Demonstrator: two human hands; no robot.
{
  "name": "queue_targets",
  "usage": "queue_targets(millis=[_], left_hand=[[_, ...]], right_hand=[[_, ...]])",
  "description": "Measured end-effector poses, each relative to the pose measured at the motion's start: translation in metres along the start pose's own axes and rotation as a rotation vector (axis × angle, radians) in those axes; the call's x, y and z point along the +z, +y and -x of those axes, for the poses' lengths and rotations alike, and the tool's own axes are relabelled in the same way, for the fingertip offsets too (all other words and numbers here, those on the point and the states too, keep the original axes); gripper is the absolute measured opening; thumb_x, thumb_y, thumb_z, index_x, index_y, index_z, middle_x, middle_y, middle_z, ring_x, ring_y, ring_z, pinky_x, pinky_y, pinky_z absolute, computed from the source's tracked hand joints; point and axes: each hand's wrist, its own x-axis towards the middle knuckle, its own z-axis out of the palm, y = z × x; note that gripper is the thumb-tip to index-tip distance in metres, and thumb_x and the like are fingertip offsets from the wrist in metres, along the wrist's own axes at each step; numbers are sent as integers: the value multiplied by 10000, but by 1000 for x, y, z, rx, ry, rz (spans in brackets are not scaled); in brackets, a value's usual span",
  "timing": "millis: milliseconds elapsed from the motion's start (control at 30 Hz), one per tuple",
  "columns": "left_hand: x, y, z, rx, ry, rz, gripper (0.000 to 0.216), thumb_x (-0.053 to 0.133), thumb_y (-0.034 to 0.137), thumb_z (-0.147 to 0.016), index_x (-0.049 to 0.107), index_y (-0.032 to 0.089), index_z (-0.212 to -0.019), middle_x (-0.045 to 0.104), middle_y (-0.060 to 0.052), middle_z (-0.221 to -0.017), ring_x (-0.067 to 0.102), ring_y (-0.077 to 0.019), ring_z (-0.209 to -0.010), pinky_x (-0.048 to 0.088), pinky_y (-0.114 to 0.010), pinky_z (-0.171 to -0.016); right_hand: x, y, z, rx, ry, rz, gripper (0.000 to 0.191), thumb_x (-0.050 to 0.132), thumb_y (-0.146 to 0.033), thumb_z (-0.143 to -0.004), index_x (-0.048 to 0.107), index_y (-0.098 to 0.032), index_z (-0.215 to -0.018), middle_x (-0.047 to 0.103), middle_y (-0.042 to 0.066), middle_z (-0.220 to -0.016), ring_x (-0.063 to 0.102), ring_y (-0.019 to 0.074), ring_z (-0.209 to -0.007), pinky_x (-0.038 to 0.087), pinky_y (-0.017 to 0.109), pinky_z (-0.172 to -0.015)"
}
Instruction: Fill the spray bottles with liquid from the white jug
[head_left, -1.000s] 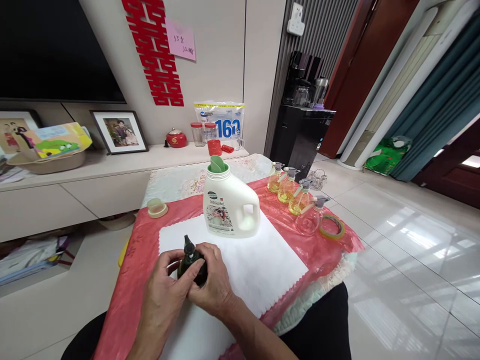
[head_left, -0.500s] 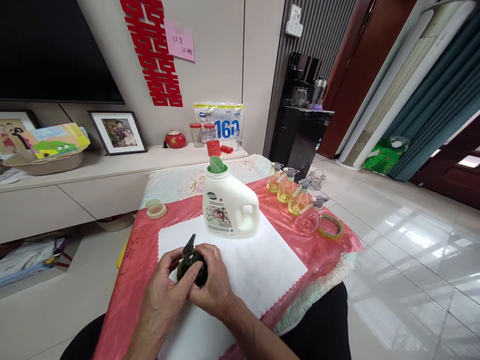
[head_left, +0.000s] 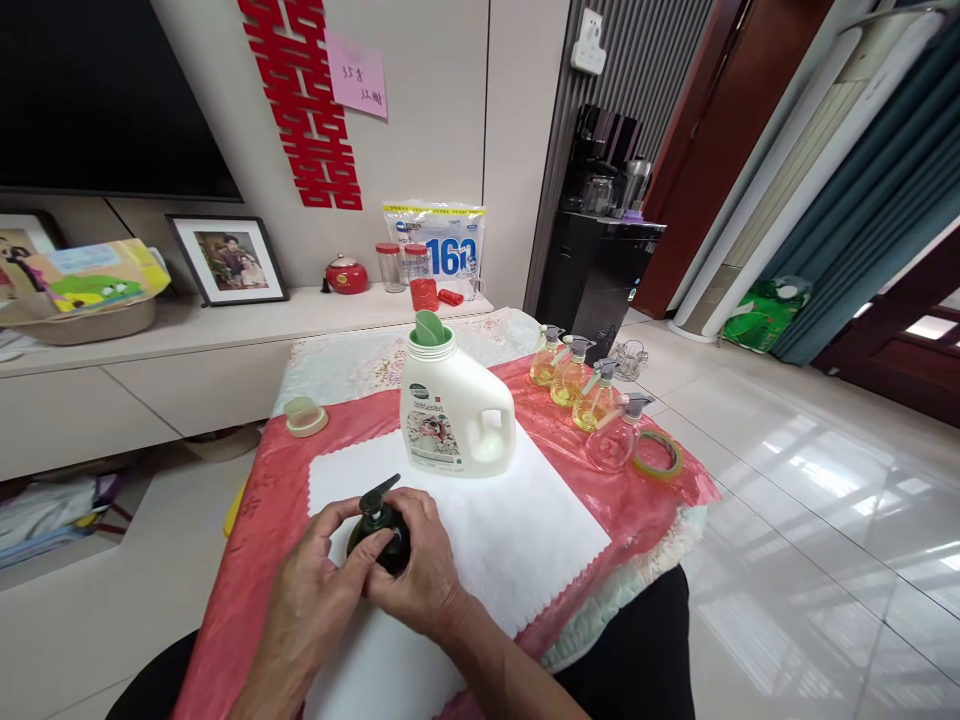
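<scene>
A dark green pump bottle (head_left: 384, 543) stands upright between my two hands, its nozzle pointing up to the right. Around its left side my left hand (head_left: 319, 575) is closed, thumb across the front. My right hand (head_left: 421, 560) wraps the right side, with its thumb near the left one. The bottle's lower part is hidden by my fingers. Behind it, a large white detergent jug (head_left: 457, 410) with a green spout (head_left: 430, 328) and no cap rests on the white sheet (head_left: 540, 510). A translucent cap (head_left: 305, 416) lies at the left of the table.
Several clear spray bottles line the table's right side, the nearest (head_left: 611, 445) beside a tape roll (head_left: 658, 454). Red plastic (head_left: 240, 570) covers the table. At the back, a cabinet (head_left: 315, 305) bears jars, a red pot (head_left: 346, 274) and a photo frame (head_left: 227, 260).
The bottle's pump nozzle has swung round to the right, from pointing nearly away to pointing right. Both hands stay on the bottle. The view has shifted slightly.
</scene>
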Motion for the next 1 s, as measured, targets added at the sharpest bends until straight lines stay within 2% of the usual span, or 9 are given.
queue_targets(millis=[67,167,233,333,533,733,1000], left_hand=[[-1,0,-2,41,-14,-2,477,655,590,-641,699,255,-978,765,1,-877,471,-137,-399,449,-322,-483],[-2,2,-2,102,-35,26,402,623,529,-679,697,248,-957,768,-36,-946,677,-240,-700,516,-334,-598],[-2,5,1,131,-54,56,363,603,488,-707,690,235,-953,757,-54,-963,697,-279,-892,547,-363,-726],[2,10,7,165,-49,98,329,619,427,-728,664,216,-976,727,-64,-994,671,-272,-984,526,-401,-885],[8,15,9,178,52,77,226,677,375,-699,646,223,-863,687,-56,-938,634,-278,-960,493,-434,-893],[1,18,6,231,-40,56,166,630,297,-737,651,234,-889,701,-53,-978,614,-280,-1002,503,-438,-910],[-8,20,-3,254,-174,76,185,598,290,-712,665,239,-877,716,-45,-957,631,-278,-988,478,-435,-925]], right_hand=[[0,0,0,7,-6,10,514,605,-251,-660,563,-161,-1165,567,82,-1125,529,201,-1087,503,313,-959],[0,0,1,10,-9,6,506,586,-243,-663,564,-159,-1162,562,84,-1133,532,198,-1091,505,313,-968],[-1,1,2,16,-11,1,506,568,-245,-680,556,-152,-1177,556,95,-1149,526,202,-1107,492,332,-997],[-2,3,3,17,-27,-8,510,555,-244,-707,540,-142,-1207,546,114,-1168,514,218,-1131,470,367,-1028],[-6,0,1,-9,-64,-23,457,561,-250,-772,546,-150,-1218,554,103,-1172,527,210,-1114,479,355,-995],[-8,-4,1,5,-72,2,410,545,-263,-797,562,-156,-1192,566,91,-1137,541,208,-1078,492,362,-970],[-7,-1,2,33,-74,27,499,584,-267,-757,559,-154,-1243,563,96,-1180,545,220,-1106,498,364,-1000]])
